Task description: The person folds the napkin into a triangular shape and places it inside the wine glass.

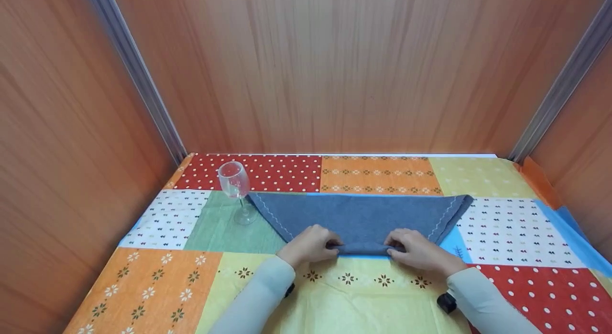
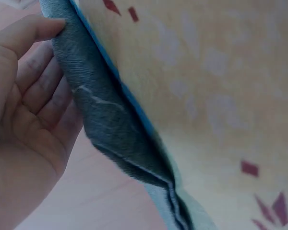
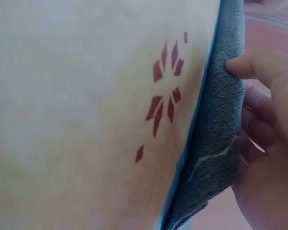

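A grey cloth (image 1: 358, 217) with pale zigzag stitching along its slanted sides lies on the table, wide at the far edge and narrow at the near one. Its near edge is rolled into a thick band. My left hand (image 1: 311, 245) pinches the left part of this roll, thumb on the near side, as the left wrist view shows with the cloth (image 2: 93, 91) by the thumb. My right hand (image 1: 416, 248) pinches the roll's right part; in the right wrist view the thumb presses the cloth (image 3: 218, 105). Fingers behind the roll are partly hidden.
A clear stemmed wine glass (image 1: 234, 183) stands upright just beyond the cloth's left corner. A patchwork-patterned tablecloth (image 1: 158, 286) covers the table. Wood-grain panels (image 1: 311, 71) enclose the back and both sides.
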Available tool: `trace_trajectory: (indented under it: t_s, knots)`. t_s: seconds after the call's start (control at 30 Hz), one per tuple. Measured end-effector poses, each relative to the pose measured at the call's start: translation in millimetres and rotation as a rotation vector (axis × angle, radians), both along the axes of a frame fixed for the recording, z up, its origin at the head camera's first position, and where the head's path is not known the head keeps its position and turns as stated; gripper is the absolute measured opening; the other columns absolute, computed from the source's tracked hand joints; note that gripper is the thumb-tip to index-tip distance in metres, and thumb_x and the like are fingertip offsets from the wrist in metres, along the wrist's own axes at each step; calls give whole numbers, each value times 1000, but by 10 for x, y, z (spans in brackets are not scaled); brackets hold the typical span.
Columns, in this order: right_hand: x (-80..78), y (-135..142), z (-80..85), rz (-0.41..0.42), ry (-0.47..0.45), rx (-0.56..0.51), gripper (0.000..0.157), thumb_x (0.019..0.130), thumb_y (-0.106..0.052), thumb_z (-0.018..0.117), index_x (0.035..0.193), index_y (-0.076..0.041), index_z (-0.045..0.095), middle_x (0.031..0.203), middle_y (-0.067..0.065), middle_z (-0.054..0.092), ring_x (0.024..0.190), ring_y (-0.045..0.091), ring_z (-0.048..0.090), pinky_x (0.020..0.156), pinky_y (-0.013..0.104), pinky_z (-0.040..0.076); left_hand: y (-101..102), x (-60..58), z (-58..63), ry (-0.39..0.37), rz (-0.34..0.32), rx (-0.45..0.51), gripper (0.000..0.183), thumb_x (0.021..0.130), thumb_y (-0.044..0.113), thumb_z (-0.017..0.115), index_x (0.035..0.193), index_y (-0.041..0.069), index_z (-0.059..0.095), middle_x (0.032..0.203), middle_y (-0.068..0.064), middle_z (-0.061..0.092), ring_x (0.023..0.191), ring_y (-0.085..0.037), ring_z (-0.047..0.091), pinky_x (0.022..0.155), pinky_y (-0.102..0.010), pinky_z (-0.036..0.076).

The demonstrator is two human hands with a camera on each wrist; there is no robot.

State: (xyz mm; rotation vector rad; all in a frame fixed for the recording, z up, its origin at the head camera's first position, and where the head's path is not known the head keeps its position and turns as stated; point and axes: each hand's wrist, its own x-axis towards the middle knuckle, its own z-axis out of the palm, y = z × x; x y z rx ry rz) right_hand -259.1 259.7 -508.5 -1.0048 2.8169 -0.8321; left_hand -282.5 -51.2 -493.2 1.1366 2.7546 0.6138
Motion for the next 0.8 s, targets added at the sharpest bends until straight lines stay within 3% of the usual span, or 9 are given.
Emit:
trace_trajectory:
  t_s: [0.33, 0.57, 0.8]
  knots:
    - [-83, 56, -36, -29, -112, -52, 15, 105, -23, 55, 110, -15, 67, 98, -9, 62, 83, 8, 55, 74, 34, 49, -38, -93, -22, -192, 94, 92, 23, 98, 21, 65, 116, 14, 76, 107, 4, 73, 82, -4, 60, 74, -23, 51]
    - [-132, 40, -11, -45, -145, -73, 16, 106, -20, 53, 110, -11, 66, 91, -5, 63, 74, 8, 53, 67, 30, 47, -18, -159, -30, -230, 145, 89, 24, 99, 25, 62, 115, 14, 76, 106, 4, 71, 90, -8, 61, 84, -31, 52]
    - [-179, 17, 11, -75, -149, -61, 7, 104, -16, 55, 106, -11, 60, 92, -5, 64, 81, 11, 60, 72, 34, 51, 26, -226, -41, -243, 215, 80, 18, 97, 25, 64, 107, 14, 75, 91, 8, 67, 76, -8, 56, 74, -28, 50]
